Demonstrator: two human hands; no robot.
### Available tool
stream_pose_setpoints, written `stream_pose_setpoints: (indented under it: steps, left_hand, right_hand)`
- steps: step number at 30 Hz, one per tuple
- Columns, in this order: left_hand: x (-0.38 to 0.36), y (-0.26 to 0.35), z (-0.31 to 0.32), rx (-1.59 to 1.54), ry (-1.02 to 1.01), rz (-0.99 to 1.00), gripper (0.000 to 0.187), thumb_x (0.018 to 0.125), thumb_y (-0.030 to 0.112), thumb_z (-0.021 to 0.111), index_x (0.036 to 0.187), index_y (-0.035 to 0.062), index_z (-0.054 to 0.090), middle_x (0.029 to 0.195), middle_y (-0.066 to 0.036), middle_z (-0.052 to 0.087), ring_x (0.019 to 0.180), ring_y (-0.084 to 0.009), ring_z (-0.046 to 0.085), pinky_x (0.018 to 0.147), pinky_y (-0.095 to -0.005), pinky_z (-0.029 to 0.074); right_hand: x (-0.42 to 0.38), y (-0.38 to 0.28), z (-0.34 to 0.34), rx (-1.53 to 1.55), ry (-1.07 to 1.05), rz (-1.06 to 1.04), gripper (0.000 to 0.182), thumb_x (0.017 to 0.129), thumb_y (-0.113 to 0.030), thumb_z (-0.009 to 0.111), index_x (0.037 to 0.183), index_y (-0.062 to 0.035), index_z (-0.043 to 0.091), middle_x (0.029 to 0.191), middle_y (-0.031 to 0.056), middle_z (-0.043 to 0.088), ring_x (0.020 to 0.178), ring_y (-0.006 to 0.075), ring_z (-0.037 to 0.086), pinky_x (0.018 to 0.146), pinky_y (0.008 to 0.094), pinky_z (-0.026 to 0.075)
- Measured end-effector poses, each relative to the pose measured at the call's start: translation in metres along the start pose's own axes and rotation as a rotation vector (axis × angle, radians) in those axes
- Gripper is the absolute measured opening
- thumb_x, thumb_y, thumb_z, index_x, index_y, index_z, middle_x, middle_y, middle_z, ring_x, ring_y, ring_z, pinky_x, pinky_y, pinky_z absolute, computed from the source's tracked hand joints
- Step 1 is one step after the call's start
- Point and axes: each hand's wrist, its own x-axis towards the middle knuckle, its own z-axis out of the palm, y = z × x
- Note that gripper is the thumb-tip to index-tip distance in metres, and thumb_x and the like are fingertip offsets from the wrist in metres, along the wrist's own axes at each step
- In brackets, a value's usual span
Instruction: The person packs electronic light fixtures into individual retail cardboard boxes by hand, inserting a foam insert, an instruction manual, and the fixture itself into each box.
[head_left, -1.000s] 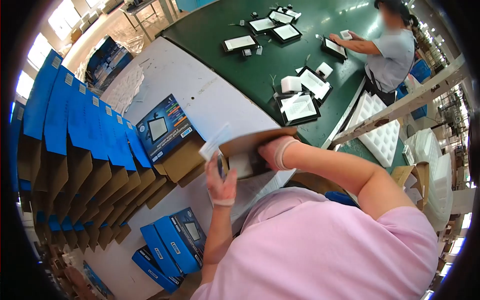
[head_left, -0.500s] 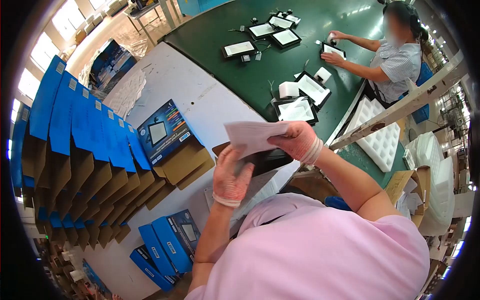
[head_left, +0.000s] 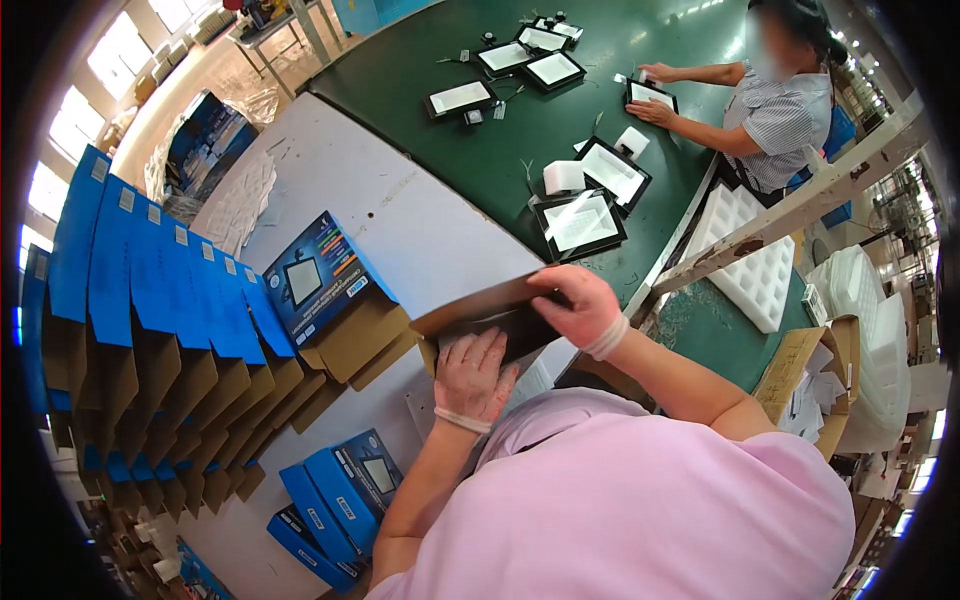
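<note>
An open cardboard box, brown inside, is in front of my chest. Its far flap or wall stands up, and its inside is dark and mostly hidden. My right hand, in a pale reddish work glove, grips the box's upper right edge with fingers and thumb. At the near left side of the box is my left hand, also gloved. Its fingers are stretched out, with the tips at the box's opening. No paper shows in either hand.
Blue open boxes stand in a row at left, with a printed box beside them. Closed blue boxes lie nearer. Across the green table, a co-worker handles a lamp; white foam lies at right.
The white paper sheets in my right hand are out of sight. My right hand now holds the box edge, and my left hand has lowered its fingers to the opening.
</note>
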Motion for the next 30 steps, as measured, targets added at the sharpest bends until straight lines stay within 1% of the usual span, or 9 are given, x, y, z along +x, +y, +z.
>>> stream_pose_setpoints:
  steps: [4,6,9,12,13,17,20,24,30]
  left_hand:
    - [-0.036,-0.014,-0.008,0.090,0.531,0.052,0.034,0.083,0.015,0.061,0.112,-0.0006,0.062,0.116,-0.011,0.062,0.107,-0.0267,0.056,0.096,-0.0400,0.043]
    - [-0.039,-0.025,-0.018,-0.233,0.589,-0.616,0.043,0.087,0.017,0.059,0.126,-0.0004,0.054,0.129,-0.014,0.055,0.115,-0.0275,0.052,0.102,-0.0395,0.038]
    - [-0.065,-0.081,0.071,-1.517,0.777,-1.131,0.051,0.091,0.015,0.054,0.138,0.0001,0.043,0.140,-0.015,0.045,0.124,-0.0287,0.045,0.108,-0.0388,0.032]
    - [-0.097,-0.090,0.104,-1.522,0.712,-0.771,0.058,0.092,0.016,0.055,0.145,0.0024,0.036,0.146,-0.012,0.039,0.129,-0.0265,0.040,0.111,-0.0380,0.026]
    - [-0.078,-0.067,0.083,-1.253,0.632,-0.822,0.049,0.092,0.017,0.057,0.138,0.0056,0.045,0.140,-0.013,0.044,0.126,-0.0271,0.044,0.111,-0.0385,0.028]
    - [-0.039,-0.044,0.042,-0.702,0.604,-0.345,0.011,0.086,0.009,0.060,0.096,0.0050,0.061,0.107,-0.014,0.062,0.109,-0.0307,0.056,0.102,-0.0444,0.040]
    - [-0.038,-0.043,0.039,-0.645,0.627,-0.274,0.004,0.080,0.005,0.060,0.084,0.0049,0.062,0.099,-0.012,0.064,0.104,-0.0300,0.058,0.097,-0.0450,0.044]
    - [-0.043,-0.047,0.038,-0.620,0.564,-0.288,0.013,0.078,-0.005,0.061,0.087,0.0030,0.066,0.103,-0.012,0.060,0.099,-0.0253,0.058,0.090,-0.0373,0.048]
    - [-0.037,-0.051,0.035,-0.579,0.566,-0.300,0.019,0.081,0.017,0.066,0.095,0.0039,0.068,0.100,-0.014,0.065,0.100,-0.0295,0.059,0.091,-0.0419,0.047]
  right_hand:
    - [-0.019,0.037,-0.011,0.206,0.193,0.200,0.031,0.083,-0.006,0.064,0.114,-0.0058,0.062,0.108,0.0123,0.062,0.104,0.0291,0.059,0.095,0.0344,0.045]
    - [-0.042,0.066,0.005,0.534,-0.015,0.441,0.038,0.095,-0.016,0.054,0.131,-0.0056,0.053,0.124,0.0123,0.056,0.117,0.0222,0.052,0.102,0.0319,0.040]
    - [-0.073,0.134,0.083,0.650,-0.260,0.621,0.040,0.104,-0.023,0.038,0.141,-0.0104,0.044,0.129,0.0106,0.053,0.112,0.0200,0.054,0.100,0.0288,0.040]
    - [-0.047,0.075,0.058,0.493,-0.234,0.788,0.042,0.097,-0.031,0.051,0.135,-0.0129,0.047,0.119,0.0154,0.058,0.105,0.0225,0.058,0.093,0.0307,0.044]
    - [-0.039,0.062,0.052,0.587,-0.141,0.726,0.035,0.096,-0.024,0.054,0.127,-0.0086,0.051,0.113,0.0055,0.058,0.101,0.0123,0.053,0.090,0.0269,0.044]
    - [-0.033,0.066,0.046,0.726,-0.180,0.547,0.038,0.094,-0.023,0.057,0.129,-0.0092,0.052,0.123,0.0085,0.058,0.113,0.0162,0.053,0.097,0.0304,0.044]
    - [-0.009,0.067,0.016,0.155,-0.374,-0.029,0.048,0.089,-0.028,0.063,0.133,-0.0111,0.051,0.135,0.0161,0.050,0.126,0.0331,0.048,0.104,0.0415,0.041]
    - [0.010,0.039,-0.023,-0.012,-0.659,-0.247,0.053,0.087,-0.037,0.062,0.132,-0.0109,0.051,0.135,0.0219,0.047,0.124,0.0417,0.045,0.104,0.0472,0.039]
    - [0.020,0.035,-0.018,-0.174,-0.671,-0.364,0.058,0.082,-0.043,0.066,0.130,-0.0131,0.054,0.124,0.0212,0.052,0.112,0.0403,0.053,0.094,0.0474,0.045]
